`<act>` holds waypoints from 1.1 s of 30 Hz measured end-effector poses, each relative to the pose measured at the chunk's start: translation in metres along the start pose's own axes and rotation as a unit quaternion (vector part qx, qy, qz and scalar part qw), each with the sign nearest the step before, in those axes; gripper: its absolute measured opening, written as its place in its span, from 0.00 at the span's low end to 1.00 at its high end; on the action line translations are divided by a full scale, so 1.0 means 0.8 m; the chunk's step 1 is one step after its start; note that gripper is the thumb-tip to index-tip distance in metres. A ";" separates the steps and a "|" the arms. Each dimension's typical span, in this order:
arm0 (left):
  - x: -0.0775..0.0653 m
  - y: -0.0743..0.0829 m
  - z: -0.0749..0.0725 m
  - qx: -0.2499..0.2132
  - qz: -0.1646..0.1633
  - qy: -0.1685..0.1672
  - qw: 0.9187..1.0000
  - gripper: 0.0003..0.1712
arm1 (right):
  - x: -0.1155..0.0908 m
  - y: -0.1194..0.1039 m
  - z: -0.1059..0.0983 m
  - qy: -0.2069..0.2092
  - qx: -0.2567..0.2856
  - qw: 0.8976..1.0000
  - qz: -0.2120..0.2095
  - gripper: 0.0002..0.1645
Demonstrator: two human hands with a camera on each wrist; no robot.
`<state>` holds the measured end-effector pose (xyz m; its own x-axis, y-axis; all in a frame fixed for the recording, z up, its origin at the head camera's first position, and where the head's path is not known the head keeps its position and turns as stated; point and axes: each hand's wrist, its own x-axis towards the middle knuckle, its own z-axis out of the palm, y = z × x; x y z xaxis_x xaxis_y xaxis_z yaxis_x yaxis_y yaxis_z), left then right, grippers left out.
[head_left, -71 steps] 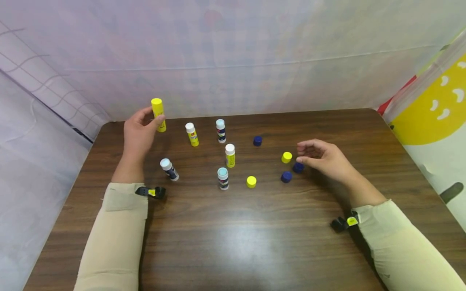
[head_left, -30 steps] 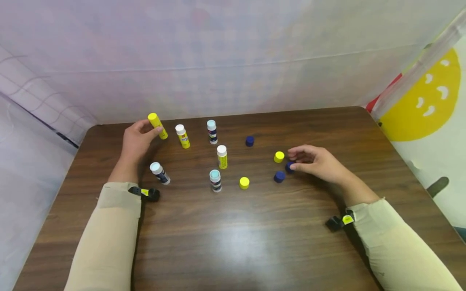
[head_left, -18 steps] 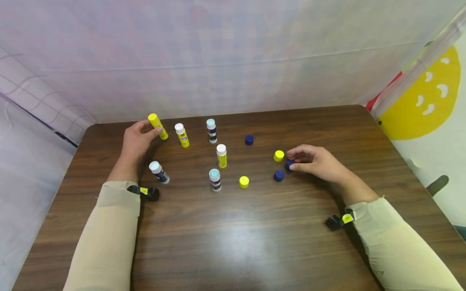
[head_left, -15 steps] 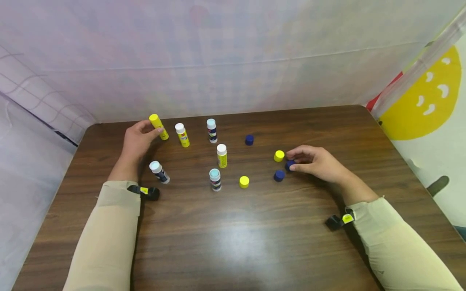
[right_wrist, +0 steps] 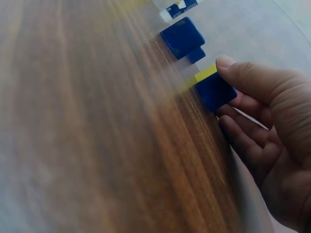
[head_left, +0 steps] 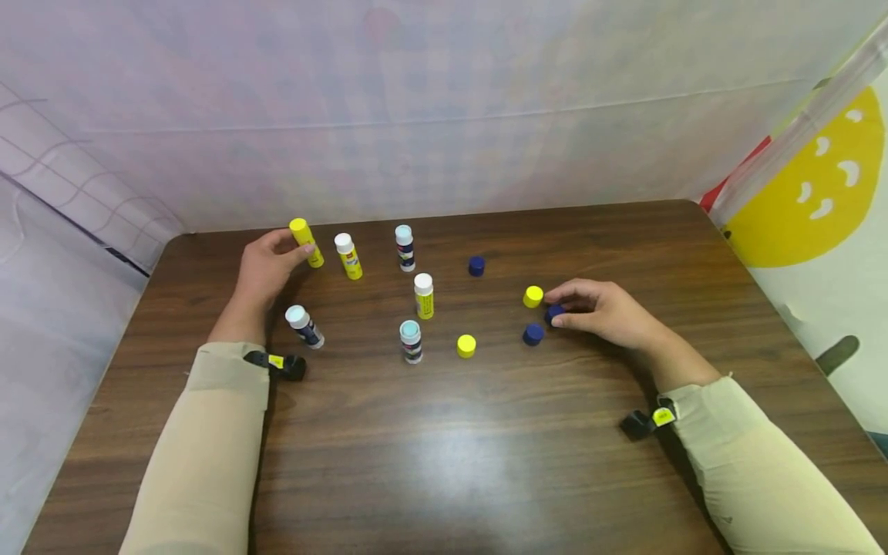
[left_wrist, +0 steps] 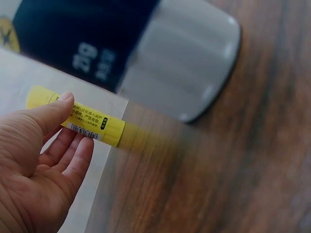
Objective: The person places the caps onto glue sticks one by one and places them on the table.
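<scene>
At the table's back left, my left hand [head_left: 267, 266] pinches a yellow capped glue stick [head_left: 302, 235] between thumb and fingers. In the left wrist view, the glue stick's [left_wrist: 92, 119] lower end meets or nearly meets the table. Over on the right, my right hand [head_left: 607, 312] holds a dark blue cap [head_left: 553, 314] on the table with its thumb and fingers. Close by are a yellow cap [head_left: 533, 296] and a second blue cap [head_left: 533, 334]. A yellow glue stick with a white top [head_left: 349, 257] stands just right of my left hand.
Uncapped navy glue sticks stand at the front left [head_left: 305, 327], centre [head_left: 412, 342] and back [head_left: 405, 248]. Among them is a yellow-bodied stick [head_left: 424, 297] with a white top. Another yellow cap [head_left: 466, 346] and blue cap [head_left: 476, 266] lie right of centre. A cloth wall borders the back.
My left hand has lowered the yellow glue stick to the table. My right hand has come down around the blue cap and holds it. The last half second shows barely any movement.
</scene>
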<state>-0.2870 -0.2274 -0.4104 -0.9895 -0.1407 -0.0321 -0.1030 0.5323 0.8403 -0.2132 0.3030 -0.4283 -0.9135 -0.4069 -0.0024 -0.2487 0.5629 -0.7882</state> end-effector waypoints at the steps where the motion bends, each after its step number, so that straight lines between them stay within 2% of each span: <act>1: 0.000 0.000 0.000 0.000 -0.001 0.000 1.000 0.33 | 0.000 0.001 0.000 -0.001 -0.001 1.000 -0.001 0.20; 12: 0.000 0.000 0.003 0.000 0.000 0.005 1.000 0.32 | 0.000 0.000 -0.001 -0.013 -0.028 0.999 0.010 0.18; 33: -0.005 0.002 0.003 -0.016 0.007 0.007 1.000 0.33 | 0.001 0.002 0.001 -0.011 -0.046 0.999 0.011 0.16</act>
<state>-0.2830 -0.2242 -0.4104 -0.9893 -0.1450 -0.0128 -0.0855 0.5075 0.8574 -0.2140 0.3029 -0.4302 -0.9122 -0.4083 -0.0335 -0.2578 0.6357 -0.7276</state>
